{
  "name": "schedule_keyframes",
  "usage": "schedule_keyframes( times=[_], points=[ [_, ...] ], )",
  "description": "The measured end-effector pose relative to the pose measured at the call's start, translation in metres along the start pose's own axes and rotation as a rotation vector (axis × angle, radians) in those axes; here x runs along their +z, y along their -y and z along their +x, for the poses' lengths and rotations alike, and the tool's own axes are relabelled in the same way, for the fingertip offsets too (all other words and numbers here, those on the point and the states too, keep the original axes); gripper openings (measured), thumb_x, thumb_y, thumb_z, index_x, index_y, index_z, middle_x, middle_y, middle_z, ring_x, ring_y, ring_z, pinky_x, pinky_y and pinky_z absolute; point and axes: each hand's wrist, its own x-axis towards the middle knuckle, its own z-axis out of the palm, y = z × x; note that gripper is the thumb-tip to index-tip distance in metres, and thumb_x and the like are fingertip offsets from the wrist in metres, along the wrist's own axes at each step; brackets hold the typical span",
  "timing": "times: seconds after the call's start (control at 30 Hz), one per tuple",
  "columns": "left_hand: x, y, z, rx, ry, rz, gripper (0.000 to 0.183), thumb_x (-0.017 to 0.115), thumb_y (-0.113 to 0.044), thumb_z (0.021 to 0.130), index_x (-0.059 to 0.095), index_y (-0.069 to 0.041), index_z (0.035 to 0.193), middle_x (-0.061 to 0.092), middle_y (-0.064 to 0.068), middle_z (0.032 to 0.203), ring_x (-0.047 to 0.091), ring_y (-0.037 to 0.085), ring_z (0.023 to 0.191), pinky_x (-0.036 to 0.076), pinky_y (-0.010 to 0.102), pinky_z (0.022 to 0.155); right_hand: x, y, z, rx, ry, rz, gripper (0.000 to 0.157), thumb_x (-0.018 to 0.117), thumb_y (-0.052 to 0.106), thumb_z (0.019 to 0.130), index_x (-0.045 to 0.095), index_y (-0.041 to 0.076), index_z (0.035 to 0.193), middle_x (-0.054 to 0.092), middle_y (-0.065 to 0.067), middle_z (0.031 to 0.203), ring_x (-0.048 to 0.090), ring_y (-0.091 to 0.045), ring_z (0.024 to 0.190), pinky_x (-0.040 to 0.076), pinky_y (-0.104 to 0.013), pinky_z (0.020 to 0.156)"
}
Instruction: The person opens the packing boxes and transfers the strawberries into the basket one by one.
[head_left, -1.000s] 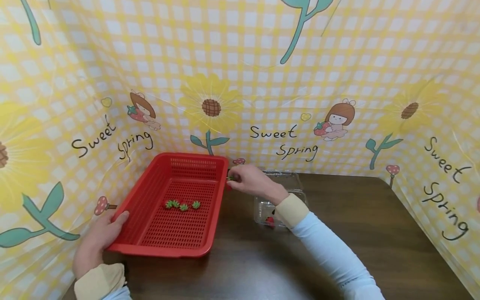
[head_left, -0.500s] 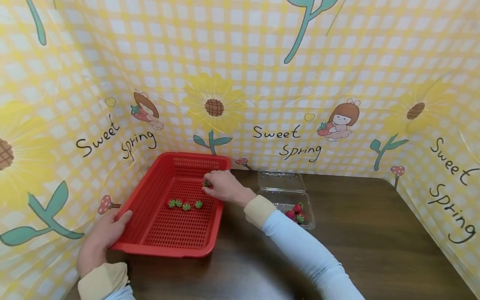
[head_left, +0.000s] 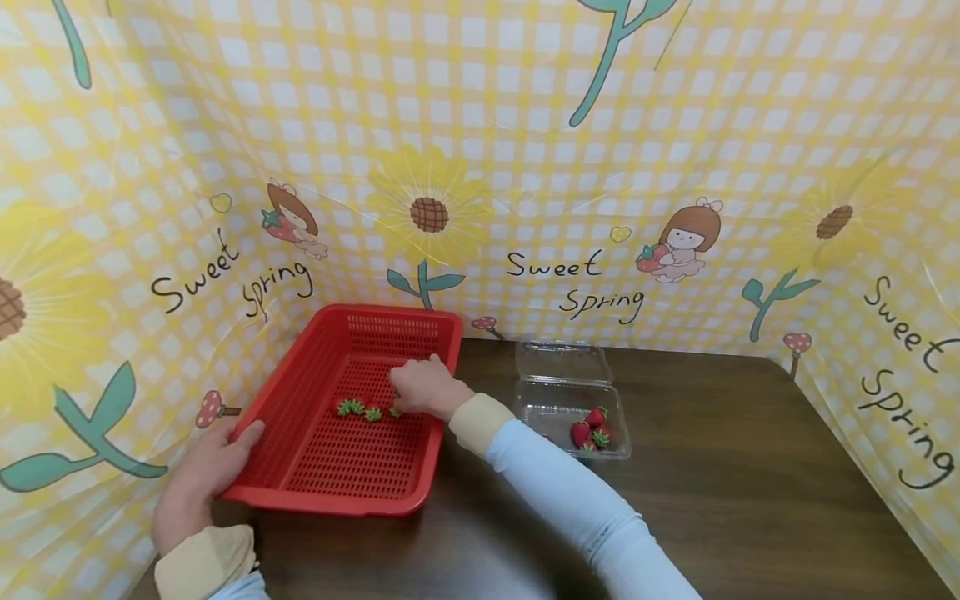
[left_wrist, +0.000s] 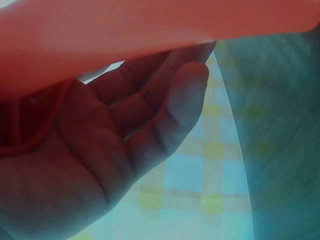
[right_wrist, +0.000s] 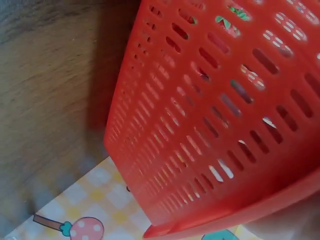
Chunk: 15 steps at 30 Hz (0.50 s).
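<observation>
My left hand (head_left: pixel 202 467) grips the near left side of a red slotted plastic basket (head_left: pixel 337 505), thumb over the rim. In the left wrist view the fingers (left_wrist: pixel 145 115) lie curled under the basket's edge. A short row of strawberries (head_left: pixel 372 414), green caps up, rests on the basket floor. Over the right wall reaches my right hand (head_left: pixel 429 387), low inside the basket at the right end of that row. Its fingers are bent downward, and the strawberry they pinched a moment earlier is hidden behind the hand. The right wrist view shows the basket's outer wall (right_wrist: pixel 185 110).
A clear plastic clamshell box (head_left: pixel 536 400) stands with its lid open to the right of the basket, several strawberries (head_left: pixel 581 433) gathered in its right part. Both are on a dark wooden table (head_left: pixel 712 458), with yellow checked cloth (head_left: pixel 480 125) rising at the back and sides.
My right hand has carried a strawberry leftward over the basket's right wall and down towards the row. The left hand keeps its grip on the basket. The head view shifted slightly.
</observation>
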Motion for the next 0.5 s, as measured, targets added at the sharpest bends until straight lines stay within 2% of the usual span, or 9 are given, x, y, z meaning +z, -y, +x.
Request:
schedule_keyframes(
  times=[0.13,0.3,0.5],
  points=[
    [0.0004,0.0,0.001,-0.003,-0.005,-0.003,0.068,0.036,-0.053,0.102,0.04,0.006,0.135,0.065,0.022,0.103,0.064,0.018,0.077,0.049,0.031,0.065,0.0011,0.0028,0.0021,0.03,0.043,-0.02,0.022,0.07,0.034,0.09,0.057,0.023,0.077,0.059,0.008,0.067,0.053,-0.009,0.066,0.035,-0.038,0.078],
    [0.0004,0.0005,0.0019,-0.011,0.0,-0.014,0.07,0.036,-0.055,0.101,0.04,0.006,0.136,0.065,0.021,0.103,0.064,0.019,0.076,0.049,0.032,0.065,-0.0005,0.0031,0.0011,0.052,0.067,-0.012,0.021,0.071,0.033,0.09,0.058,0.023,0.077,0.06,0.007,0.068,0.052,-0.011,0.067,0.033,-0.038,0.078],
    [0.0014,0.0032,0.0019,-0.019,0.012,-0.034,0.074,0.036,-0.058,0.1,0.038,0.006,0.137,0.067,0.019,0.103,0.066,0.019,0.075,0.051,0.032,0.065,-0.0049,0.0013,-0.0035,0.038,0.057,-0.006,0.02,0.072,0.032,0.089,0.059,0.023,0.078,0.058,0.007,0.067,0.052,-0.011,0.067,0.034,-0.037,0.076]
  ],
)
